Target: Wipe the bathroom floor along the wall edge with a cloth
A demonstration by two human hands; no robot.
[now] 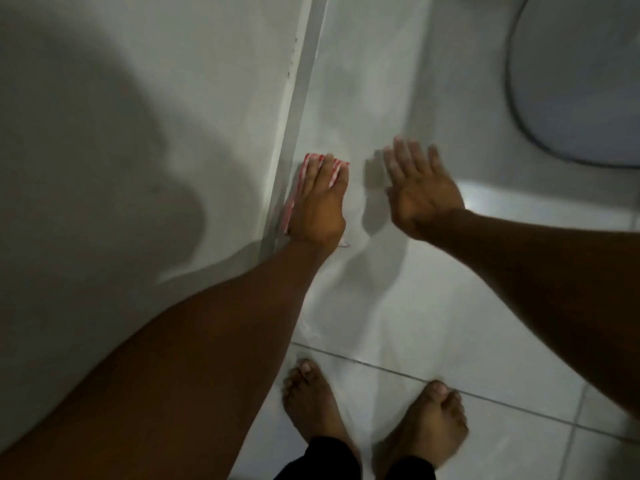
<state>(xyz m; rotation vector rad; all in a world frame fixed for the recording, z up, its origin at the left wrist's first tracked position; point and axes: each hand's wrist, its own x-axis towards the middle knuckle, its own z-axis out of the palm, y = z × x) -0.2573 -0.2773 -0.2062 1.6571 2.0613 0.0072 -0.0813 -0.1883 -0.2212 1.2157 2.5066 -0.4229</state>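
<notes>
A red-and-white striped cloth (305, 168) lies flat on the pale floor tile (374, 271), right against the base strip of the wall (298, 109). My left hand (320, 202) presses down on the cloth with fingers stretched forward; most of the cloth is hidden under the hand. My right hand (420, 188) is a little to the right, palm down with fingers spread, holding nothing and hovering at or just over the floor.
The grey wall (138, 133) fills the left side. A toilet (581, 81) stands at the upper right. My two bare feet (374, 417) stand on the tiles near the bottom, behind a grout line.
</notes>
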